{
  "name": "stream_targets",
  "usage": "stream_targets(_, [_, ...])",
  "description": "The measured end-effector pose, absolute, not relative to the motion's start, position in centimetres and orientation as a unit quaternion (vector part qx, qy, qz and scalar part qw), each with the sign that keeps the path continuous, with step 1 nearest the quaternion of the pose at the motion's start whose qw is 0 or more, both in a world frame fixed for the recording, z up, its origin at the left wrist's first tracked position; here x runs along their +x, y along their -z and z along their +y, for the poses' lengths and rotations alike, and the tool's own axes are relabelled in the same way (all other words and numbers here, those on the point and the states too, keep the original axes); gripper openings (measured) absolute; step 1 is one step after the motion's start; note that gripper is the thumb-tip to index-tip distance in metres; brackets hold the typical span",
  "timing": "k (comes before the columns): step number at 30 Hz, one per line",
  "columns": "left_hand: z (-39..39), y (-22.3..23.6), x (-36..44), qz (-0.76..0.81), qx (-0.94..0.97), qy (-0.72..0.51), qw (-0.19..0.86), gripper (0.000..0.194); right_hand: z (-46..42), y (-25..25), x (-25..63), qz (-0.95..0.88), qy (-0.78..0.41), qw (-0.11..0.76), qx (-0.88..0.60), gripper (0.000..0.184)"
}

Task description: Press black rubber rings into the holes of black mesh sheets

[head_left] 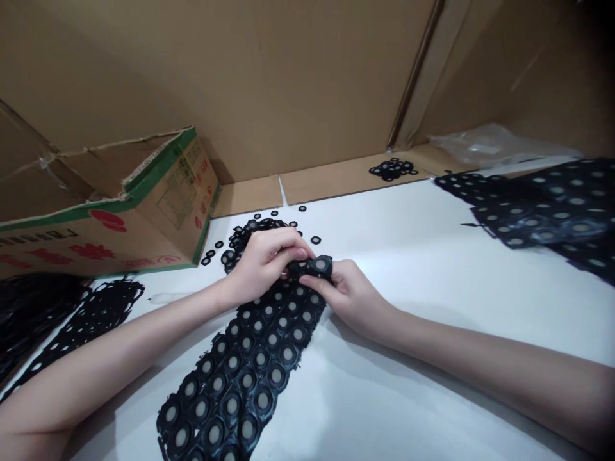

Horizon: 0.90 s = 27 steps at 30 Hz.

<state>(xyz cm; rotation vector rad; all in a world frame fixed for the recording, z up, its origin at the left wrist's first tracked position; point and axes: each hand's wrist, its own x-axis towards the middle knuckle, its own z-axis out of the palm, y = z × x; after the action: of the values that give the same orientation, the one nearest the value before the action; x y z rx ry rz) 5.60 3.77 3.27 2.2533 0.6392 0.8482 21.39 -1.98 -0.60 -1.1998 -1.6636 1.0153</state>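
A black rubber sheet (247, 380) with rows of round light centres lies lengthwise before me on the white table. Its far end is raised and folded between my hands. My left hand (269, 256) pinches that end from the left, thumb against forefinger. From the right, my right hand (353, 298) grips the same edge, with its thumb on the near side and its other fingers behind. Just past my left hand is a heap of small black rubber rings (259, 227), partly hidden by it. Several loose rings lie around the heap.
At the left stands an open cardboard box (168, 198) with green edging. Black perforated scrap (103, 314) lies below it. More black sheets (552, 205) are at the right, near a clear plastic bag (485, 144). A small ring pile (393, 169) sits by the cardboard wall (307, 83).
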Motion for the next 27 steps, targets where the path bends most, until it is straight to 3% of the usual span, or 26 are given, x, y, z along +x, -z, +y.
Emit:
stream_targets(5, [4.0, -3.2, 6.5, 0.343, 0.719, -0.368, 0.479, 0.022, -2.0, 0.6, 21.3, -0.625, -0.464, 0.430, -0.457, 0.022])
stream_targets(15, [6.3, -3.1, 6.7, 0.378, 0.609, -0.502, 0.483, 0.017, -2.0, 0.1, 21.3, -0.580, -0.541, 0.452, -0.408, 0.021])
stream_targets(18, [7.5, -3.5, 5.8, 0.384, 0.638, -0.541, 0.390, 0.017, -2.1, 0.1, 21.4, -0.582, -0.544, 0.445, -0.407, 0.022])
stream_targets(22, [7.6, -4.1, 4.3, 0.371, 0.808, -0.412, 0.198, 0.014, -1.8, 0.5, 21.5, -0.598, -0.511, 0.462, -0.410, 0.023])
stream_targets(24, [6.9, -4.4, 4.0, 0.345, 0.841, -0.386, 0.157, 0.016, -1.6, 0.7, 21.5, -0.597, -0.510, 0.467, -0.407, 0.023])
stream_targets(27, [5.5, -5.0, 4.2, 0.294, 0.840, -0.442, 0.109, 0.024, -1.6, 0.8, 21.5, -0.594, -0.508, 0.463, -0.418, 0.024])
